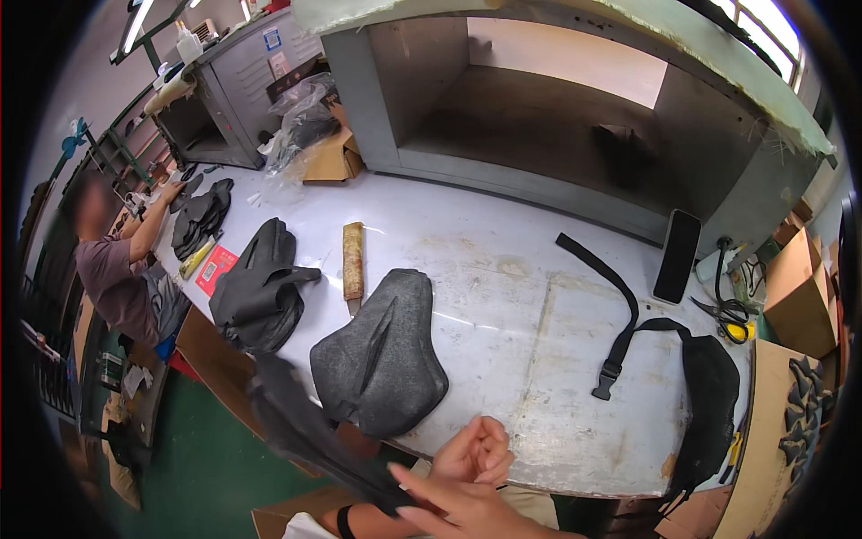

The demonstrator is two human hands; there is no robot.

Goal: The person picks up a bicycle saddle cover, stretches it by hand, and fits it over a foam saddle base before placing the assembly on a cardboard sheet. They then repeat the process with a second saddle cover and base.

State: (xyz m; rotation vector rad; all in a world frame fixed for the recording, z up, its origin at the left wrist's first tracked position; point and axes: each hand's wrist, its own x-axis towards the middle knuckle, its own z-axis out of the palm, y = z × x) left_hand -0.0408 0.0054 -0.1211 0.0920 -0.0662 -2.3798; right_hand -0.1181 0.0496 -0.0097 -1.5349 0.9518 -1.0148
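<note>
Nearest the lens, two bare hands come together at the table's edge: the left hand (474, 452) has its fingers curled in, though I cannot tell whether they close on anything; the right hand (462, 508) has its thumb and fingers apart beside the end of a blurred dark strip (305, 427), and I cannot tell whether it is gripped. That strip trails off toward ten o'clock from the hands. At eleven o'clock a dark grey shaped piece (409, 359) lies flat on the white table (494, 341), with a yellowish-handled tool (354, 260) just beyond it. Past the strip, at ten o'clock, sits a dark folded pile (256, 301). Toward one o'clock runs a black strap (626, 301) with a buckle, joined to a black pouch (709, 391) at two
</note>
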